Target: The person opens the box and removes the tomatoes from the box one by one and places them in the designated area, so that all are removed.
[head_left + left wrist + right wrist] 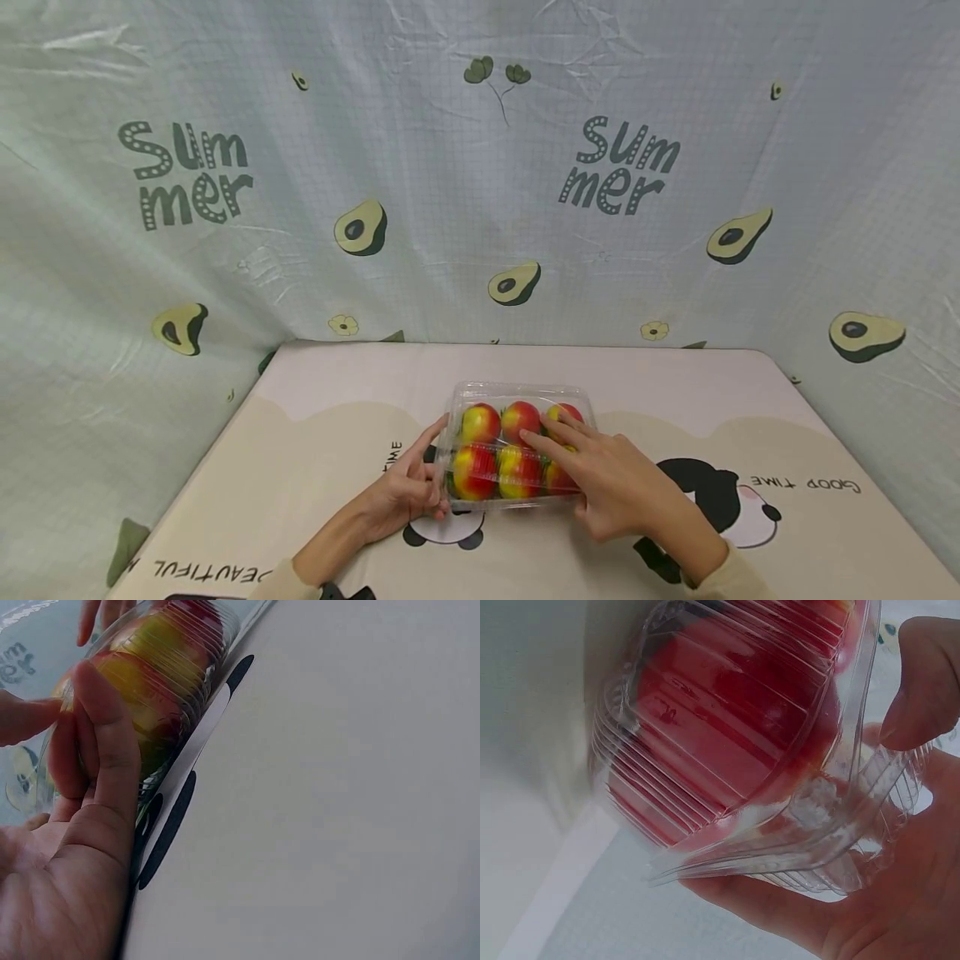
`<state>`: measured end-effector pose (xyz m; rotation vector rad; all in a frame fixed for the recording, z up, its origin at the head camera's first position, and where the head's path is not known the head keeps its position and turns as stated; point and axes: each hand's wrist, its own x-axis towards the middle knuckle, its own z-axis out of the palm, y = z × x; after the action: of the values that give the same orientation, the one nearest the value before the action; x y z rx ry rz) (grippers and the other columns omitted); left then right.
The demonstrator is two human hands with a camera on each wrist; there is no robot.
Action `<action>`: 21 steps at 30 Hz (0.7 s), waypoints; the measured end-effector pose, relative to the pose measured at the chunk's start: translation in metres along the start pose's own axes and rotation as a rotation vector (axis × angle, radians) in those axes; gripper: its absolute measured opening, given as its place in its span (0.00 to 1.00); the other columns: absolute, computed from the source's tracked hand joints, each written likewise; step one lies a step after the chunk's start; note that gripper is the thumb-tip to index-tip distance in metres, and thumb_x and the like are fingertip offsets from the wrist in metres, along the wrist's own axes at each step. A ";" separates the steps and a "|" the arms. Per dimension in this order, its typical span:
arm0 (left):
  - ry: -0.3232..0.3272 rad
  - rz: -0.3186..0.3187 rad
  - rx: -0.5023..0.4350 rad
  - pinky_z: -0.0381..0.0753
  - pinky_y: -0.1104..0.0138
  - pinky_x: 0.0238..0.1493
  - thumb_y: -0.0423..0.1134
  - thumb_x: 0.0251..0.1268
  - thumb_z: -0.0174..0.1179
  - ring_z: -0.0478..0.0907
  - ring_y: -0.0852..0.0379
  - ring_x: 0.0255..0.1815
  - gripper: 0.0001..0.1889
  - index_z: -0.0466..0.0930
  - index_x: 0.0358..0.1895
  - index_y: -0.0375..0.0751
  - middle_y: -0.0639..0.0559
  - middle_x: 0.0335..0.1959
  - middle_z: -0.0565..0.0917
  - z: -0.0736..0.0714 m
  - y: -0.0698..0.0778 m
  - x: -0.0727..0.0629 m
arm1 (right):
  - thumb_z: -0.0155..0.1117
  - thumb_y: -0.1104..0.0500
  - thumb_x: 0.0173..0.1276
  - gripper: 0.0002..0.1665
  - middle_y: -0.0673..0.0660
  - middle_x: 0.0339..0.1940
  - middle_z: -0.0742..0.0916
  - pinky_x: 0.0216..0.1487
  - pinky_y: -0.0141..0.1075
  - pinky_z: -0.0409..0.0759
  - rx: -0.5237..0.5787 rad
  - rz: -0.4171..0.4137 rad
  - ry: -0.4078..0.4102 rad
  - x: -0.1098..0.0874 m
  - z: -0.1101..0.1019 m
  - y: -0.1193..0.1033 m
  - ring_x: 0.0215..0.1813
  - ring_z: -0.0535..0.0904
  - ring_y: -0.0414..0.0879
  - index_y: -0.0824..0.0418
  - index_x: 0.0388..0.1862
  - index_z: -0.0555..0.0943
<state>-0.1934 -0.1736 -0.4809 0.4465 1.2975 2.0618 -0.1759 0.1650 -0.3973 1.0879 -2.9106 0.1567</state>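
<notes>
A clear plastic clamshell box [517, 502] of red-and-yellow fruits [474, 472] lies on the table, its ribbed lid over them. At its left side, my left hand [408, 492] grips the front corner, index finger stretched along the edge and the other fingers bent. In the left wrist view, my left thumb [26, 718] and bent fingers [112, 742] meet at the box edge. My right hand [611, 479] spans the right side, with two fingers spread over the lid. The right wrist view shows the box's corner rim [810, 859] between that hand's digits.
A pale tablecloth [337, 442] printed with pandas and lettering covers the table. Behind and on both sides hangs a curtain [450, 167] with avocado and "summer" prints. A dark edge of some object [198, 597] shows at the bottom left.
</notes>
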 end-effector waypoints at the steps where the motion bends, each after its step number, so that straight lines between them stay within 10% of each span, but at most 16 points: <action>1: 0.002 -0.001 0.001 0.87 0.65 0.46 0.23 0.60 0.51 0.84 0.55 0.34 0.56 0.28 0.84 0.64 0.54 0.31 0.75 0.000 0.000 0.000 | 0.74 0.53 0.46 0.61 0.55 0.82 0.70 0.51 0.55 0.86 -0.003 0.003 0.003 0.000 0.000 0.000 0.76 0.73 0.61 0.37 0.82 0.61; 21: 0.062 -0.063 -0.084 0.85 0.67 0.44 0.21 0.68 0.47 0.82 0.56 0.35 0.52 0.33 0.84 0.70 0.50 0.38 0.73 0.002 0.002 0.001 | 0.76 0.61 0.53 0.59 0.54 0.84 0.65 0.52 0.49 0.88 0.062 -0.035 -0.056 -0.006 0.001 0.003 0.81 0.66 0.58 0.34 0.82 0.61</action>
<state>-0.1936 -0.1719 -0.4780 0.3032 1.2399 2.0831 -0.1733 0.1713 -0.3993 1.1710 -2.9521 0.2201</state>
